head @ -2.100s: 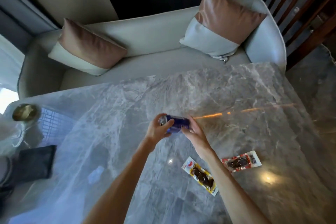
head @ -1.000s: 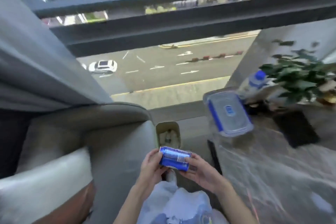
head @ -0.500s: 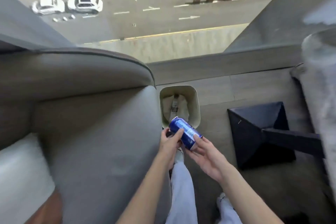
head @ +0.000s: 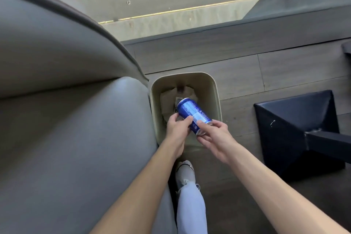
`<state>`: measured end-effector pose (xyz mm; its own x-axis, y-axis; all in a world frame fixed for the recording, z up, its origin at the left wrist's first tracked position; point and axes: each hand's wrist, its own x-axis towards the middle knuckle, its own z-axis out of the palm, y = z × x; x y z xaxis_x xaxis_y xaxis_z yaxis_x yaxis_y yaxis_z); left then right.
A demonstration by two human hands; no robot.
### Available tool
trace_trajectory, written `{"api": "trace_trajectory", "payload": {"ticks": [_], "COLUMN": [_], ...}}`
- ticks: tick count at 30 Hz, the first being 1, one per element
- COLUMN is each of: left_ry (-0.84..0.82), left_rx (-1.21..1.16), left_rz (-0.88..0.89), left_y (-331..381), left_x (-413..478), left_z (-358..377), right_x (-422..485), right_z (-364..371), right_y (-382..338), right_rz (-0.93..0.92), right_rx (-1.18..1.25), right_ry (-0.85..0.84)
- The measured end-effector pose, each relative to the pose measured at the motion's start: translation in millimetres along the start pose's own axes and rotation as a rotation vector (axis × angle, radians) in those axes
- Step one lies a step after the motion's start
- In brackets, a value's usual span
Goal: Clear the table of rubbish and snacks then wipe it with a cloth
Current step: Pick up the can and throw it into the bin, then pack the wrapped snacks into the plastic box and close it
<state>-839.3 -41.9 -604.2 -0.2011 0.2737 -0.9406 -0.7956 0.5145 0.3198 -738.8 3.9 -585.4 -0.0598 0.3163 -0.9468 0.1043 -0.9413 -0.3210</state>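
Observation:
A blue drink can [head: 190, 111] lies tilted over the mouth of a beige waste bin [head: 216, 100] on the floor. My left hand [head: 177, 131] holds the can's near left side with thumb and fingers. My right hand [head: 214, 137] pinches the can's near end from the right. Some paper rubbish [head: 169, 97] lies inside the bin under the can. The table top is out of view.
A grey sofa [head: 76, 119] fills the left, its arm touching the bin. The dark pyramid-shaped table base [head: 296, 127] stands on the wooden floor at the right. My leg and shoe [head: 185, 173] are below the bin. A window with a street below lies ahead.
I have turned from the marble table to the bin beside the sofa, carrying the can in both hands. The can has moved forward to sit over the bin's opening.

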Motion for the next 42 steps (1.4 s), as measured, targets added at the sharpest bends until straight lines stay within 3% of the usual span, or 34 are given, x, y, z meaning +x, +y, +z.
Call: {"api": "trace_trajectory", "payload": {"ticks": [3,6,9,14,17,21,30,34,37,42], "left_ry": [0.045,0.135,0.194,0.063,0.012,-0.015,0.224,0.249,0.233,0.028], "left_rx": [0.088,0.483,0.786,1.08,1.167,1.287,1.432,1.514,1.627,1.714], "left_rz": [0.01,0.081,0.171,0.372,0.485,0.58,0.625,0.579,0.624,0.915], "left_y": [-0.5,1.1,2.2,-0.9,3.0,11.8,29.3,18.6,-4.7,-81.2], "left_x": [25.7,32.3,22.8,-15.6,-54.1,-122.7,-349.5,-449.0,-514.4,-603.7], "left_z": [-0.8,-10.3,-19.2,-24.8,-26.3,-23.6,-21.5,-17.3,7.9,84.0], "right_x": [21.3,30.8,26.9,-7.5,-46.2,-120.0,-339.9,-441.7,-503.5,-581.3], "right_z": [10.2,8.8,1.5,-15.5,-26.0,-36.4,-55.4,-94.0,-149.9,-293.5], "right_y": [5.9,12.8,19.0,14.9,0.6,-23.8,-63.8,-57.4,-38.8,25.0], "right_rz": [-0.138,-0.322,-0.371,-0.515,-0.617,-0.636,-0.759,-0.808,-0.84,-0.773], "right_rx": [-0.273,-0.679,-0.875,-1.278,-1.552,-1.693,-1.488,-1.394,-1.258,-0.93], "right_ry": [0.148,0.241,0.144,-0.032,-0.017,0.052,-0.041,-0.088,-0.075,0.075]}}
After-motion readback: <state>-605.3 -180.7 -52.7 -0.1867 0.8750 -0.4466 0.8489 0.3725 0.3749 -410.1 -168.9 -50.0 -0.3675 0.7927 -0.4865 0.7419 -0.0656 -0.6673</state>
